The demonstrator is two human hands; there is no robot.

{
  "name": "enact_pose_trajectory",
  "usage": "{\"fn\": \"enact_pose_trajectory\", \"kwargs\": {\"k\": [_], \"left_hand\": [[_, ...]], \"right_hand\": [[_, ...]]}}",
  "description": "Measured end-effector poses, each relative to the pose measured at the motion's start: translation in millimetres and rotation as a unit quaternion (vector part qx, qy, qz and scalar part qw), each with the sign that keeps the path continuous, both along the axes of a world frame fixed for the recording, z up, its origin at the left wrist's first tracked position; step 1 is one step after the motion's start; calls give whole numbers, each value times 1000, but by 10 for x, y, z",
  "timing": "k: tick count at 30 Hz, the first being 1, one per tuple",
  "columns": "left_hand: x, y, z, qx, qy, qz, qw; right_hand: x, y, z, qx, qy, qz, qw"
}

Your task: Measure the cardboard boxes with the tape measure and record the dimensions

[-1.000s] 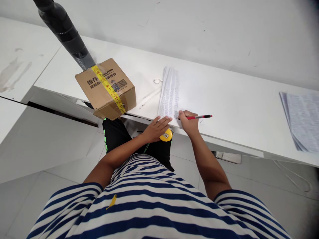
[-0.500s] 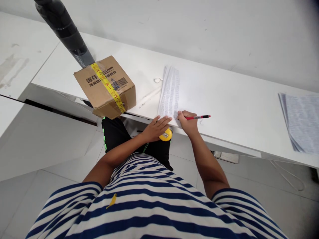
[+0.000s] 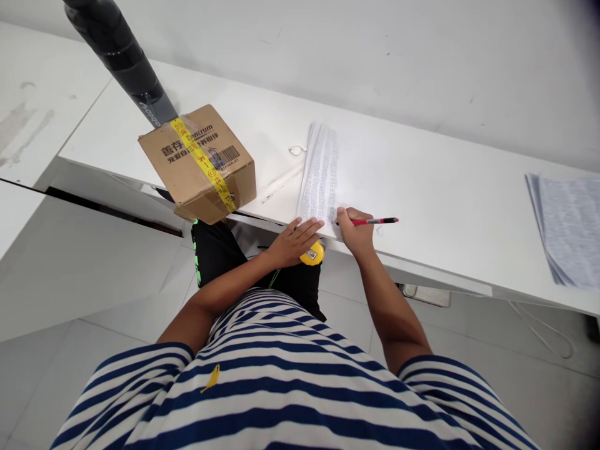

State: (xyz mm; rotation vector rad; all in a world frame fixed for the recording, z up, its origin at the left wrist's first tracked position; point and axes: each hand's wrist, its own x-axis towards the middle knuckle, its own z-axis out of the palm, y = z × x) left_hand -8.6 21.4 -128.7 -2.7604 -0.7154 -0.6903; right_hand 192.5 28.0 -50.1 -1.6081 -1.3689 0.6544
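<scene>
While flat left hand (image 3: 293, 240) pins paper (image 3: 321, 169) at desk (image 3: 445, 194) edge, right grip (image 3: 354, 232) holds pen (image 3: 375, 220).

A single head-worn camera looks steeply down and forward from above the person's striped shirt (image 3: 290, 387), close over both forearms, taking in the near edge of the white tabletop (image 3: 422, 187) and the floor (image 3: 94, 325) below.
</scene>
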Motion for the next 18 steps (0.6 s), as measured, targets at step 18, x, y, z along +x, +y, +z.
{"fn": "enact_pose_trajectory", "kwargs": {"k": [18], "left_hand": [[-14,-16,-3,-42,35,2,999]], "right_hand": [[-3,-11,32,-20,22,12,999]]}}
